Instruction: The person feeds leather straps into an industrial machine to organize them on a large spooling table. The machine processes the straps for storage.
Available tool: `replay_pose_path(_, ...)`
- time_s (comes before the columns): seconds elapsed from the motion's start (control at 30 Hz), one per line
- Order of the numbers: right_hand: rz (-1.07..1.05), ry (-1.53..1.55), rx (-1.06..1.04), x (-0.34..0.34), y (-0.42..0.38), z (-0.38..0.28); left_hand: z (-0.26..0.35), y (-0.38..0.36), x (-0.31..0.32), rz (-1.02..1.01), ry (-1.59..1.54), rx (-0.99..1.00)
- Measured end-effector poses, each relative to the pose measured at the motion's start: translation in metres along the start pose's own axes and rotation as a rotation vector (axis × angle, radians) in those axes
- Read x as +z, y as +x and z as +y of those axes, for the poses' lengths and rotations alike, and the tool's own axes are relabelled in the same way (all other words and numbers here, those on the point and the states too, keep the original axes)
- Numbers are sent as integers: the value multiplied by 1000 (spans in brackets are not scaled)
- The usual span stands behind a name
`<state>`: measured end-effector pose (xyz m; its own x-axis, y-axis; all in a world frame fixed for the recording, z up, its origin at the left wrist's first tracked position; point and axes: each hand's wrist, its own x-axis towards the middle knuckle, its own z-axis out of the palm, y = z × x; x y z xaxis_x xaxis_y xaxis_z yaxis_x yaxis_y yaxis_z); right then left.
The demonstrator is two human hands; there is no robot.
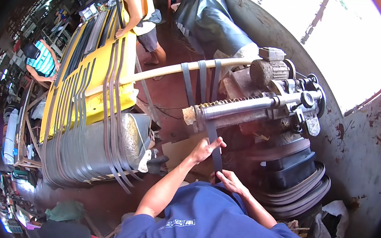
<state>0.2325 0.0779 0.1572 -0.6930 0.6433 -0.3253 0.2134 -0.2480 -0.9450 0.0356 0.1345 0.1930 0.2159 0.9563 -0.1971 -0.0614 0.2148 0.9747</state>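
A dark flat strap (pixel 216 156), which looks like leather, runs from the machine's roller (pixel 239 108) down toward my body. My left hand (pixel 204 150) is closed around the strap's side, just below the roller, with the thumb pointing right. Lower down, my right hand (pixel 231 182) pinches the same strap close to my shirt; part of those fingers and the strap's lower end are hidden. Further dark straps (pixel 202 81) hang over a pale pole (pixel 181 69) beyond the roller.
A motor (pixel 269 71) sits on the machine to the right. Coiled straps (pixel 302 192) lie around a black bin (pixel 288 170) below it. At left, long strips drape over a yellow-covered table (pixel 124 97). One person (pixel 134 5) stands beside it; another (pixel 41 58) works at its far side.
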Motion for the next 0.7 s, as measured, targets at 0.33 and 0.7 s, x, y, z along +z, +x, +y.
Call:
replay_pose_path(0.33, 66, 37, 7, -7, 48, -57, -50, -31, -111, 7, 248, -234)
replay_pose_path(0.7, 175, 339, -88, -11, 88, -92, 89, 85, -151, 406, 517, 742)
